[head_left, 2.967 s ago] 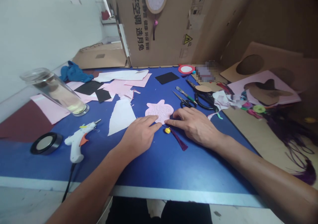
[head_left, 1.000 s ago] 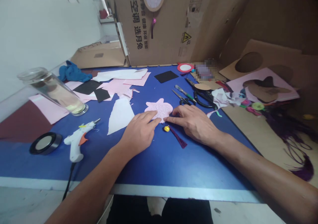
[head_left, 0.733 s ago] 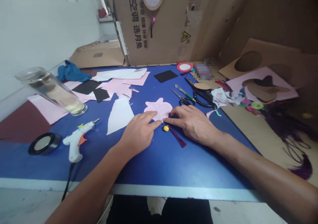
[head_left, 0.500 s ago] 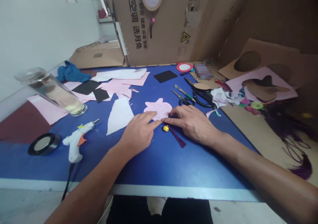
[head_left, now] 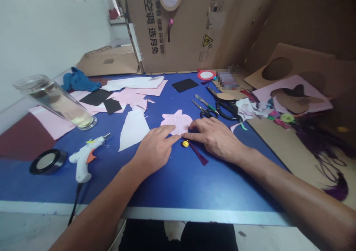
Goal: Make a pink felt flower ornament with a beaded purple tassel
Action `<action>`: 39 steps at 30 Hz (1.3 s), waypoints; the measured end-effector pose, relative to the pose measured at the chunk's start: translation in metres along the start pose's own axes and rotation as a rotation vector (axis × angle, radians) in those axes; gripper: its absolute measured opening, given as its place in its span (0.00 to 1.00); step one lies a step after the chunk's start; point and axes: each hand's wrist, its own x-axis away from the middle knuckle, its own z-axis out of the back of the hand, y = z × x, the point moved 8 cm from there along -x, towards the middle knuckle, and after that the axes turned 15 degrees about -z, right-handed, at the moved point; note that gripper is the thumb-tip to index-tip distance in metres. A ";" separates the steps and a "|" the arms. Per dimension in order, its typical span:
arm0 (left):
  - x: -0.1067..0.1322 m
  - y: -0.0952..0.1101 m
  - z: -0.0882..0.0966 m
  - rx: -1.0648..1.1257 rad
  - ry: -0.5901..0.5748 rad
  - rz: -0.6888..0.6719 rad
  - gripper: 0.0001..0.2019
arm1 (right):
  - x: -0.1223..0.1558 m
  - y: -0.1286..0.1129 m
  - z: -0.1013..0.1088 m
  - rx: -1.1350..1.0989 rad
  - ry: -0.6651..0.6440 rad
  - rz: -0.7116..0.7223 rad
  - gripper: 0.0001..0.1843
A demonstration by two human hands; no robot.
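A pink embossed paper cutout (head_left: 175,123) with a lobed outline lies flat on the blue tabletop (head_left: 178,184). My left hand (head_left: 154,149) rests at its lower left, with the index fingertip on its edge. My right hand (head_left: 214,139) lies flat to the right, its index finger reaching along the cutout's lower edge towards the left fingertips. Just below that finger sit a small yellow bead (head_left: 185,143) and a dark purple tassel (head_left: 199,156), neither of them touched. A white paper piece (head_left: 132,131) lies left of my left hand.
Scissors (head_left: 204,111) and black-handled shears (head_left: 226,111) lie at the upper right. On the left stand a hot glue gun (head_left: 81,162), a tape roll (head_left: 48,162) and a tilted glass jar (head_left: 55,102). Pink and black paper sheets (head_left: 126,97) lie beyond. Cardboard (head_left: 178,32) walls the far side.
My hands have barely moved; the right index finger has slid slightly left along the cutout. The whole scene has drifted a little in the view as my head shifted.
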 end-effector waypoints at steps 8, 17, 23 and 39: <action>0.000 0.001 0.000 0.009 0.001 -0.009 0.22 | 0.000 0.000 -0.002 0.005 -0.023 -0.008 0.31; -0.002 0.001 0.000 0.014 0.008 0.000 0.22 | 0.000 0.010 0.002 -0.017 0.027 -0.082 0.31; -0.002 0.001 -0.003 -0.003 -0.019 -0.004 0.24 | -0.001 0.000 -0.003 -0.011 -0.018 -0.057 0.27; -0.004 -0.002 0.001 0.001 0.002 0.046 0.23 | -0.002 0.005 -0.001 -0.034 0.017 -0.093 0.27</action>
